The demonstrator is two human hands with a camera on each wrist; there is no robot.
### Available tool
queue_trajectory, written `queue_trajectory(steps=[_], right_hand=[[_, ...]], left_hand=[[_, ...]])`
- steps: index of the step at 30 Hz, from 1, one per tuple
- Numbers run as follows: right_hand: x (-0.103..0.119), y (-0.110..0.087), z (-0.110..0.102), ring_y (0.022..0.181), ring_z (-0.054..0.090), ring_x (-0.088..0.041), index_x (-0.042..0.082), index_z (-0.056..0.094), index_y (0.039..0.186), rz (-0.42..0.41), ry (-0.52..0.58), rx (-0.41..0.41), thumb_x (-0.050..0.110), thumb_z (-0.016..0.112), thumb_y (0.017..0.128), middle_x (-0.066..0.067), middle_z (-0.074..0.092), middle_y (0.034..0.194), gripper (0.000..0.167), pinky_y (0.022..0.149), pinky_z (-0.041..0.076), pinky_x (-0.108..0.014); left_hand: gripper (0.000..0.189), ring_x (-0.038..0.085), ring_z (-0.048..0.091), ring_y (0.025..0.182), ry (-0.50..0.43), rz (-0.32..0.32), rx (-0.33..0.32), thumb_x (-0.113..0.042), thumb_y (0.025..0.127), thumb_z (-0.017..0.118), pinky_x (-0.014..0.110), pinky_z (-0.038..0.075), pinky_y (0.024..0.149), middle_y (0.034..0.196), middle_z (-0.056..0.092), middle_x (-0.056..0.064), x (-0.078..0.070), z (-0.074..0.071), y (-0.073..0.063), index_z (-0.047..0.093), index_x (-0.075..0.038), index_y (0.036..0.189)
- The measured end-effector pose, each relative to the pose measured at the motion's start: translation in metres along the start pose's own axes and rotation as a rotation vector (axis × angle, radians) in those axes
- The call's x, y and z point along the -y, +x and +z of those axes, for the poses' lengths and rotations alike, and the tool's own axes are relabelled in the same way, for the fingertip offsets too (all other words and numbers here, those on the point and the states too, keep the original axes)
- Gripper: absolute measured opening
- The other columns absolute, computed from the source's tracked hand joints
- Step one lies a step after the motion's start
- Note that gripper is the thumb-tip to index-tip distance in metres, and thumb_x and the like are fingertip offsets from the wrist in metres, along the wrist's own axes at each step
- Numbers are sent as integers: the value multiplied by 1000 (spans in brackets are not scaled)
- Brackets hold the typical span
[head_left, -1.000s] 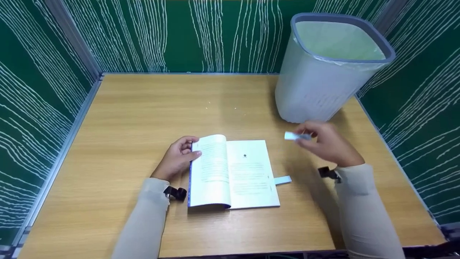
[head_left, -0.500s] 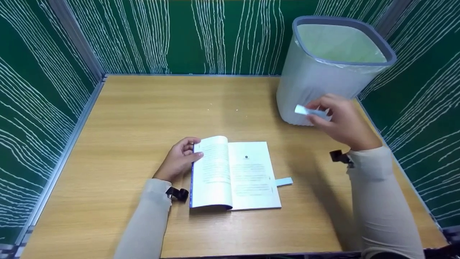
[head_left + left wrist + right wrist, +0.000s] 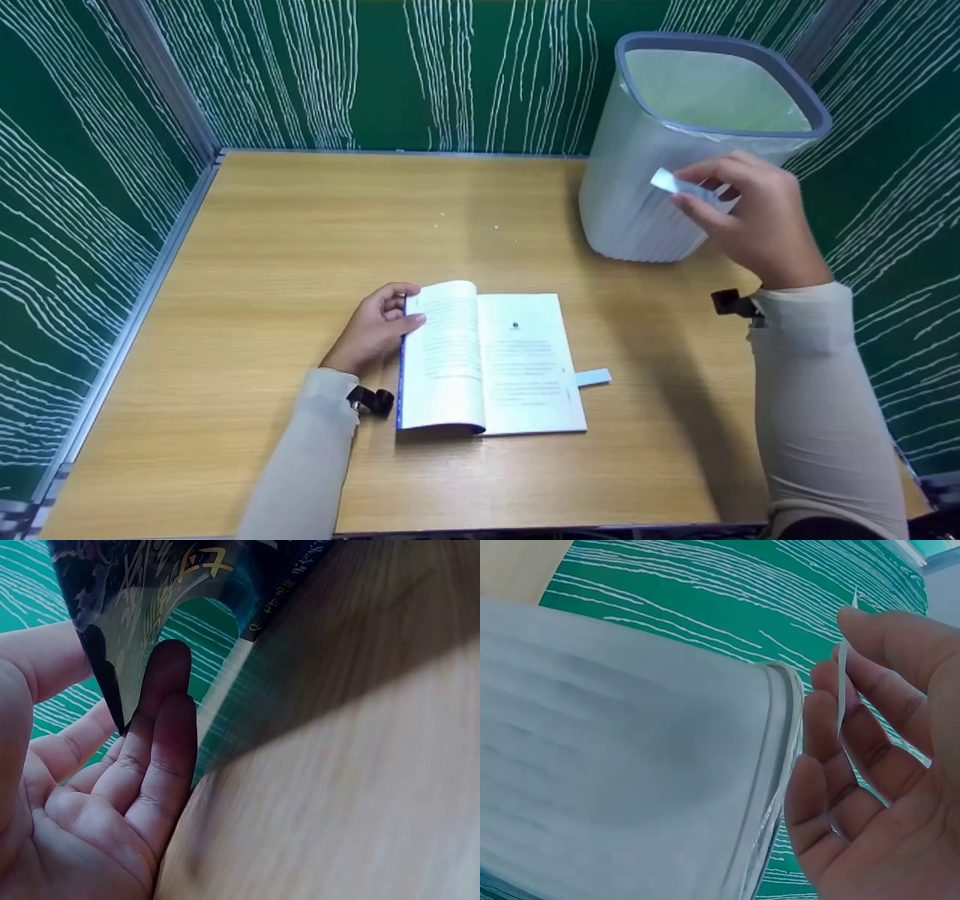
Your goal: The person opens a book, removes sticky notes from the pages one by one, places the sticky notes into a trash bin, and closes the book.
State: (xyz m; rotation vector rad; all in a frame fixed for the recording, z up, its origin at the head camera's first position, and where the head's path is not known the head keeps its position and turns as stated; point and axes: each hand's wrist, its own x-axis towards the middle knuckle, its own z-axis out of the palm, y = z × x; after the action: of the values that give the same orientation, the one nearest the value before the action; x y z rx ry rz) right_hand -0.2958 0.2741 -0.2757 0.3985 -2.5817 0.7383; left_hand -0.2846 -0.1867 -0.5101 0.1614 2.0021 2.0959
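Observation:
An open book [image 3: 525, 375] lies on the table, and my left hand [image 3: 373, 330] holds its left cover and pages raised at the edge. The left wrist view shows the dark cover [image 3: 187, 570] with gold lettering, bent over the fingers. A pale blue paper strip [image 3: 594, 377] sticks out from under the right-hand pages. Up by the front of the trash bin [image 3: 637, 187], my right hand [image 3: 757, 214] pinches another light blue paper strip [image 3: 666, 181] between thumb and fingers. From the right wrist, this strip [image 3: 842, 686] appears edge-on, close to the bin's rim.
The tall bin, with a grey-blue rim [image 3: 817, 112] and a liner inside, stands at the table's back right. Tiny white bits [image 3: 496, 227] are scattered on the wooden table [image 3: 300, 225]. Green walls [image 3: 382, 75] with white streaks enclose the back and sides.
My right hand has carried the paper strip up and to the right, from beside the book to in front of the bin's upper part. The left hand keeps its hold on the book.

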Motion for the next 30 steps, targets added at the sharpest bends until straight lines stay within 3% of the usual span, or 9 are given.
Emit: queue_trajectory(steps=[11, 15, 22, 30], right_hand=[[3, 21, -12, 103, 55, -10, 20, 79, 118, 27, 15, -155, 34, 77, 94, -5, 72, 114, 28, 91, 43, -19], [7, 27, -16, 107, 54, -11, 22, 79, 119, 73, 2, -156, 36, 76, 94, -6, 71, 117, 29, 94, 42, -22], [9, 38, -21, 107, 51, -9, 20, 78, 120, 73, -46, -159, 40, 75, 95, -6, 69, 119, 32, 95, 41, -22], [10, 52, -26, 111, 49, -10, 25, 77, 124, 146, -90, -109, 50, 69, 95, -3, 67, 126, 40, 102, 47, -23]], left_hand=[[48, 20, 60, 90, -13, -10, 7, -8, 90, 79, 25, 57, 76, 115, 59, 15, -1, -1, 0, 59, -9, 135], [49, 19, 60, 89, -13, -14, 5, -7, 90, 78, 24, 56, 74, 114, 59, 15, -2, -1, 0, 59, -9, 135], [49, 21, 62, 92, 8, -14, 2, -6, 91, 77, 26, 58, 77, 115, 60, 15, -4, 0, -1, 58, -8, 136], [49, 22, 63, 93, 14, -22, -1, -5, 91, 76, 27, 59, 78, 116, 60, 16, -4, 1, 0, 57, -7, 137]])
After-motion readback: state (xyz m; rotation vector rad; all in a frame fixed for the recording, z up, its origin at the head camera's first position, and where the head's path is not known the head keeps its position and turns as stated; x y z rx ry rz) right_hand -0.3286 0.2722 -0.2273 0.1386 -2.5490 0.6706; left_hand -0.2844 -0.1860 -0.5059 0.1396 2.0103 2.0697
